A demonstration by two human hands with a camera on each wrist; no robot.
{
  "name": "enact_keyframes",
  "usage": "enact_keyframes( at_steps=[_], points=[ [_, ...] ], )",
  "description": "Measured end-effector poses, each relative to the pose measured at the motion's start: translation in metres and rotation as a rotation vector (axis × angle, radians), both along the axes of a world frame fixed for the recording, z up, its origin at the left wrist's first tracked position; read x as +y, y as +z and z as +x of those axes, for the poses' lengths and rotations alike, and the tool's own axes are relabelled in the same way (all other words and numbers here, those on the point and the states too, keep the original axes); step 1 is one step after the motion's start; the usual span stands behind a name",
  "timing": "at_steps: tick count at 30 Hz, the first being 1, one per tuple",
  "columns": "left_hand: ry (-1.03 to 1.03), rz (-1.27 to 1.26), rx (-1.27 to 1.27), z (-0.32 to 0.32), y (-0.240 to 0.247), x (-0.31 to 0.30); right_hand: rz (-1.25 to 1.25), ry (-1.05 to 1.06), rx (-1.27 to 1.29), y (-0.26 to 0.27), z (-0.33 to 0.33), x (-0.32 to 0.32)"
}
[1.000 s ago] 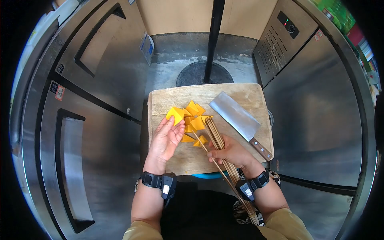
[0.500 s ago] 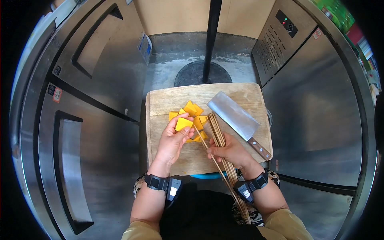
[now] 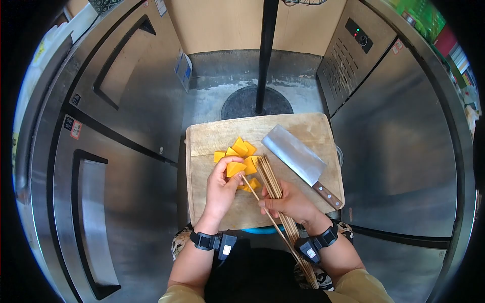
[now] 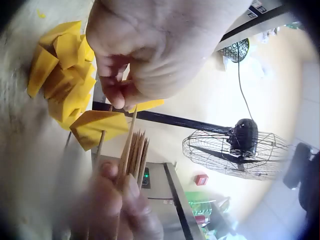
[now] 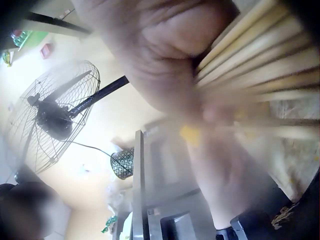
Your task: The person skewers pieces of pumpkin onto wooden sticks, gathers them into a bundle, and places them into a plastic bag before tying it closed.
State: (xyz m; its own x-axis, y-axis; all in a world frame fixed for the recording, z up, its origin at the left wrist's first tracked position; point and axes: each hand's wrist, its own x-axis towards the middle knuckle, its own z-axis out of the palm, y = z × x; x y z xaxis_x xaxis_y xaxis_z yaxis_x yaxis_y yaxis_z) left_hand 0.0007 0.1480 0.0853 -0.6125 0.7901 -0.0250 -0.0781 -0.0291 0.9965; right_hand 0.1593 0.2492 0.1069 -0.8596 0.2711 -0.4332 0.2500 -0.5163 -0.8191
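My left hand (image 3: 221, 188) pinches a yellow-orange chunk (image 3: 235, 169), like cut pumpkin, above a loose pile of similar chunks (image 3: 241, 147). My right hand (image 3: 289, 203) grips a bundle of bamboo skewers (image 3: 270, 177), pointed ends toward the pile. One skewer (image 3: 255, 195) is fanned out from the bundle, and its tip is right at the lower edge of the held chunk. From the left wrist, the left fingers (image 4: 117, 95) hide most of that chunk, with a skewer point beside them. The right wrist view is blurred around the left hand.
A wooden cutting board (image 3: 207, 136) lies under the pile. On its right rests a cleaver (image 3: 295, 151), its wooden handle (image 3: 327, 195) toward me. Steel cabinets (image 3: 136, 177) flank both sides. Behind the board stands a fan's black pole (image 3: 263, 65) on a round base (image 3: 237, 103).
My left hand has carried its chunk right and slightly toward me, to the single skewer's tip. The right hand keeps hold of the skewers and has barely moved. The head view has shifted slightly.
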Motion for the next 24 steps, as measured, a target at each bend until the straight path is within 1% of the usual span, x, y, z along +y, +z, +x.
enact_keyframes(
  at_steps=[4,7,13,16,19,20,23,24],
  points=[
    [0.018,0.0,-0.052,0.003,0.005,0.001,-0.008,0.003,0.019,0.0,0.001,-0.001],
    [0.045,-0.035,0.08,0.005,-0.001,0.0,0.002,0.001,0.023,0.004,0.0,-0.001],
    [0.08,-0.019,0.542,0.013,0.01,0.001,0.012,-0.016,0.037,0.001,0.001,-0.002],
    [0.056,-0.019,0.373,0.014,0.013,-0.001,-0.019,-0.013,0.081,0.002,0.0,0.0],
    [0.086,0.263,-0.149,0.019,0.036,-0.002,-0.09,0.012,0.116,0.008,-0.002,0.003],
    [0.073,0.246,-0.159,0.017,0.03,-0.004,-0.072,0.008,0.104,0.008,-0.001,0.003],
    [0.085,0.205,-0.46,0.014,0.026,-0.005,-0.021,0.001,0.068,0.007,-0.003,-0.002],
    [0.126,0.118,-0.472,0.015,0.025,-0.004,-0.005,-0.001,0.054,0.005,-0.003,-0.006]
  ],
)
